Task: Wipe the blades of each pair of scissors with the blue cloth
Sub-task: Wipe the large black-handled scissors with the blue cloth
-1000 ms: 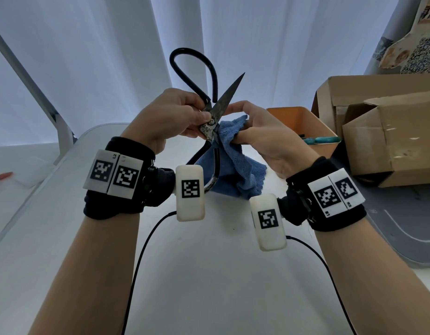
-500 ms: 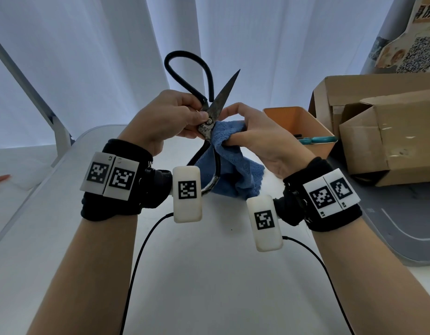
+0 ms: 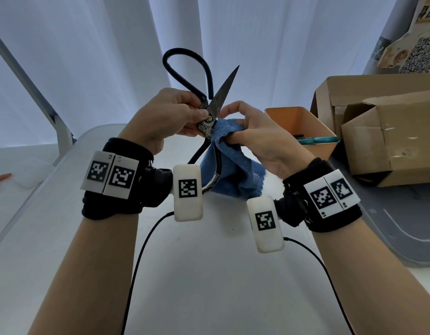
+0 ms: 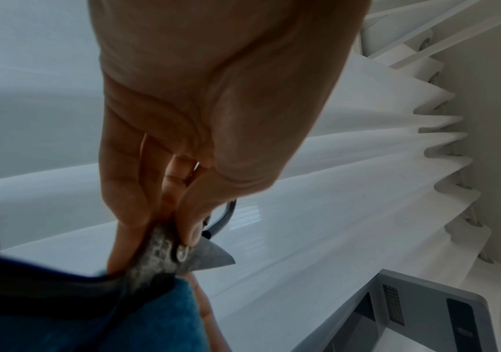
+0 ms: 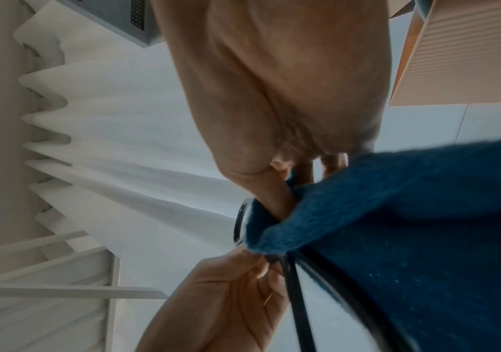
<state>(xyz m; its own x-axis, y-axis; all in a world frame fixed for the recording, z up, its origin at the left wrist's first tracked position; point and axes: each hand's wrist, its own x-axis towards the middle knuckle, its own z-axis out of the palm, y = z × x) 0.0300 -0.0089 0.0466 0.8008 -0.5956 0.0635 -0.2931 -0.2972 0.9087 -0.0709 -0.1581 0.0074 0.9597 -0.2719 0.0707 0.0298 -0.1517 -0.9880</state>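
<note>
Above the white table [image 3: 209, 274], the right hand [image 3: 262, 139] is pinching the soft, limp blue cloth [image 3: 230, 165] against the pivot while the left hand [image 3: 170, 117] is gripping the stiff, probably heavy black-handled scissors [image 3: 210, 122] there, clear of the pointed upper blade [image 3: 224, 89].

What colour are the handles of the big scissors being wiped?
Black; the scissors' looped handles show best in the head view.

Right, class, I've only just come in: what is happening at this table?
A person is cleaning a pair of old black-handled scissors held up over a white table. The left hand pinches them near the pivot, blades open. The right hand grips the blue cloth, bunched against the scissors just below the pivot. One blade points up, bare. Behind, an orange bin holds a teal-handled tool.
</note>
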